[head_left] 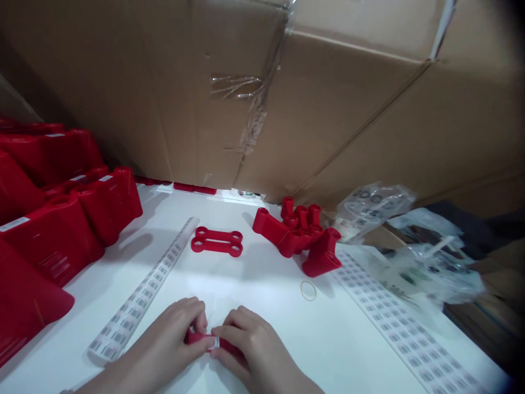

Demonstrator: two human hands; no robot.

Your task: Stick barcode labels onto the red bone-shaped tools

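Near the front of the white table, my left hand (179, 323) and my right hand (252, 342) both grip one red plastic part (232, 350). A small white label (214, 343) lies on its side, with fingertips of both hands pressed around it. My fingers cover most of the part. Beyond them, two flat red pieces with round ringed ends (216, 241) lie side by side. To the left runs a curled sheet of printed barcode labels (143, 293). Several similar red parts (287, 235) stand in a group to the right, farther back.
Stacked red parts (61, 219), some with white labels, fill the left side. Large cardboard boxes (184, 98) wall off the back. On the right lie a flat label sheet (404, 323) and clear plastic bags (435, 268). A rubber band (302, 291) rests mid-table.
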